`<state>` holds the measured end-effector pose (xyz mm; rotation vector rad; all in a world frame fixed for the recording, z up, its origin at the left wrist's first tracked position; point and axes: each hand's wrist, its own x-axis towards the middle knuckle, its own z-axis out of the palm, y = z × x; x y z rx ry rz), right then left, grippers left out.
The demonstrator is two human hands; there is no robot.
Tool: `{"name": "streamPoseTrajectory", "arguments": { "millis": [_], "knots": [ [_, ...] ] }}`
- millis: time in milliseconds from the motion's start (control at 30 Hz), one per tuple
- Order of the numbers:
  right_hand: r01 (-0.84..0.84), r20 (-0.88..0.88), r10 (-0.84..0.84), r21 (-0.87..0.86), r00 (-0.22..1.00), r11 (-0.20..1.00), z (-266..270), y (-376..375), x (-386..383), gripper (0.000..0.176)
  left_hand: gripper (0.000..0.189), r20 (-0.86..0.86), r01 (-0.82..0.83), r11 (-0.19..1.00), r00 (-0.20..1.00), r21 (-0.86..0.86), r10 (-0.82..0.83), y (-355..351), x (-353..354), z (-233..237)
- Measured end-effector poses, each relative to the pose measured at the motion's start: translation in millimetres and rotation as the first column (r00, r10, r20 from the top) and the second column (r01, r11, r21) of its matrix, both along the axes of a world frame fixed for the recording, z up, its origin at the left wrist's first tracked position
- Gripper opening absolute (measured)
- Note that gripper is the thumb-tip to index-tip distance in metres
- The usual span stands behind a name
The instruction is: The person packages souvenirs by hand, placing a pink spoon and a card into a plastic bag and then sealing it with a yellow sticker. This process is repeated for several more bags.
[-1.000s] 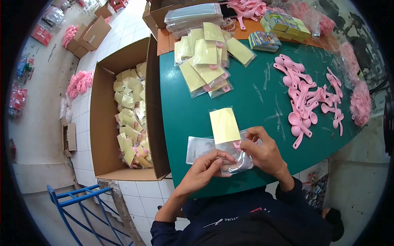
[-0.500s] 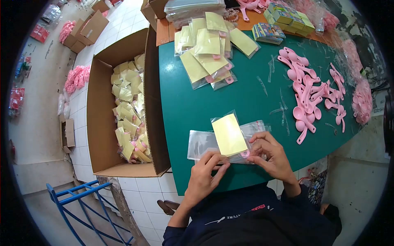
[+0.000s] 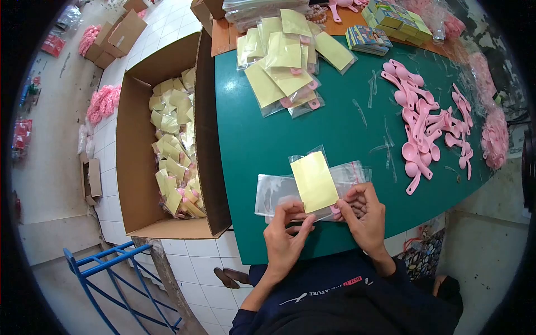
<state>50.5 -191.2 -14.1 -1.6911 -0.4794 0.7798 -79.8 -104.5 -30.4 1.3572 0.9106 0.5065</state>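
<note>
A clear plastic bag (image 3: 297, 154) holds a yellow card (image 3: 314, 181), and the pink handle end (image 3: 335, 210) of a spoon shows at its lower right corner. At the bag's near edge, the thumb and fingers of my left hand (image 3: 286, 237) pinch the plastic by the lower left corner. My right hand (image 3: 364, 215) closes on the opposite corner, beside the pink handle. Beneath the packet, several flat clear bags (image 3: 270, 192) lie overlapping on the green tabletop (image 3: 312, 131). Most of the spoon is hidden behind the card.
Filled packets (image 3: 282, 53) are heaped at the table's far side, near card stacks (image 3: 368, 40). Loose pink spoons (image 3: 419, 125) spread on the right. Left of the table stands a carton (image 3: 134, 156) of packets, with a blue metal frame (image 3: 106, 268) nearer me.
My right hand has moved slightly, its fingers drawing closer to the bag's corner. My left hand's fingers remain at the near edge. The camera view has shifted a little.
</note>
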Motion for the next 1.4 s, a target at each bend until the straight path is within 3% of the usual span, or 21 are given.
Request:
{"name": "streamPoseTrajectory", "arguments": {
  "millis": [100, 167, 300, 400, 500, 533, 633, 667, 733, 800, 833, 867, 933, 1033, 1167, 1267, 1367, 1400],
  "knots": [
    [-0.044, 0.018, 0.044, 0.0, 0.999, 0.999, -3, -3, 1, 0.007, 0.026, 0.035, -0.023, 1.0, 0.999, 0.002, 0.023, -2, -1, -7],
    [-0.067, 0.028, 0.067, 0.008, 0.997, 0.998, -6, -4, 1, 0.009, 0.021, 0.039, -0.043, 0.999, 0.998, 0.001, 0.043, -3, -1, -11],
    [-0.091, 0.04, 0.09, 0.003, 0.995, 0.996, -6, -5, 0, 0.023, 0.017, 0.016, -0.007, 1.0, 1.0, -0.004, 0.007, -3, -2, -10],
    [-0.127, 0.109, 0.13, -0.038, 0.985, 0.991, -7, -7, 1, 0.033, 0.022, -0.032, 0.086, 0.986, 0.996, 0.143, -0.082, 3, -1, -2],
    [-0.157, 0.195, 0.163, -0.047, 0.967, 0.986, -4, -5, 4, 0.036, 0.031, -0.066, 0.077, 0.996, 0.995, -0.035, -0.08, 7, -3, 7],
    [-0.164, 0.223, 0.17, -0.047, 0.96, 0.985, -2, -5, 7, 0.036, 0.032, -0.055, 0.11, 0.989, 0.993, 0.095, -0.105, 12, -1, 13],
    [-0.156, 0.468, 0.1, 0.083, 0.878, 0.984, 11, 3, 28, 0.033, 0.035, 0.0, 0.147, 0.906, 0.987, 0.396, -0.159, 53, 26, 33],
    [-0.109, 0.531, 0.07, 0.043, 0.844, 0.993, 19, 4, 40, 0.032, 0.037, 0.022, 0.14, 0.881, 0.986, 0.453, -0.168, 76, 40, 38],
    [-0.016, 0.678, 0.082, -0.103, 0.731, 0.995, 33, -13, 71, 0.03, 0.039, -0.004, 0.069, 0.678, 0.995, 0.732, -0.097, 121, 70, 38],
    [0.132, 0.791, 0.167, -0.298, 0.589, 0.945, 31, -47, 111, 0.028, 0.034, -0.184, 0.211, 0.508, 0.977, 0.835, -0.104, 124, 72, 48],
    [0.231, 0.814, 0.214, -0.388, 0.54, 0.892, 22, -67, 123, 0.027, 0.032, -0.277, 0.293, 0.416, 0.956, 0.861, -0.101, 124, 74, 51],
    [0.243, 0.795, 0.209, -0.406, 0.569, 0.881, 16, -80, 127, 0.027, 0.031, -0.356, 0.457, 0.429, 0.886, 0.779, -0.298, 119, 73, 48],
    [0.255, 0.752, 0.207, -0.448, 0.626, 0.857, 6, -97, 133, 0.025, 0.029, -0.425, 0.745, 0.351, 0.63, 0.567, -0.65, 101, 68, 32],
    [0.297, 0.814, 0.208, -0.417, 0.542, 0.859, -15, -97, 143, 0.023, 0.027, -0.51, 0.745, 0.296, 0.638, 0.597, -0.577, 79, 68, 9],
    [0.188, 0.756, 0.184, -0.377, 0.629, 0.907, -15, -84, 160, 0.018, 0.022, -0.387, 0.721, 0.421, 0.667, 0.55, -0.636, 84, 76, 2],
    [0.257, 0.824, 0.108, -0.294, 0.556, 0.921, -3, -70, 158, 0.016, 0.019, -0.292, 0.667, 0.53, 0.725, 0.525, -0.623, 86, 76, 2],
    [0.218, 0.57, -0.11, -0.125, 0.814, 0.968, 29, -53, 129, 0.012, 0.016, -0.264, 0.62, 0.591, 0.771, 0.516, -0.579, 87, 72, 9],
    [0.143, 0.529, -0.067, -0.105, 0.846, 0.984, 37, -48, 117, 0.012, 0.016, -0.251, 0.61, 0.6, 0.778, 0.517, -0.576, 87, 70, 10]
  ]
}}
